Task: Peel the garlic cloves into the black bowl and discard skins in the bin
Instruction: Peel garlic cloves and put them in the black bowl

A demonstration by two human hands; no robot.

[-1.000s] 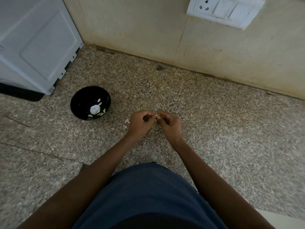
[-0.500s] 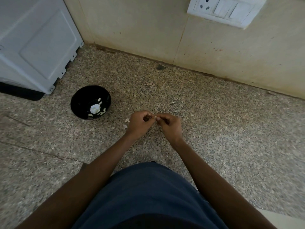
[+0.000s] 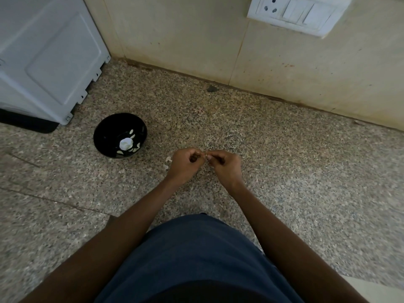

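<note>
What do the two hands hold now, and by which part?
The left hand and right hand pinch one small pale piece, probably a garlic clove, between their fingertips, one at each end; which part cannot be told.

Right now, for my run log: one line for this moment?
step: peeling | left hand and right hand: pinching garlic clove | black bowl: holds cloves

A speckled granite countertop [image 3: 284,171] fills most of the view and meets a beige tiled wall along its far edge. A black bowl [image 3: 107,136] stands on it, holding pale garlic pieces. Just left of the bowl and farther back, a grey-white appliance [image 3: 48,57] rests on a dark base. Right of the bowl, a few small pale scraps of skin [image 3: 168,159] lie on the stone. A thin seam crosses the surface in front of the bowl.
</note>
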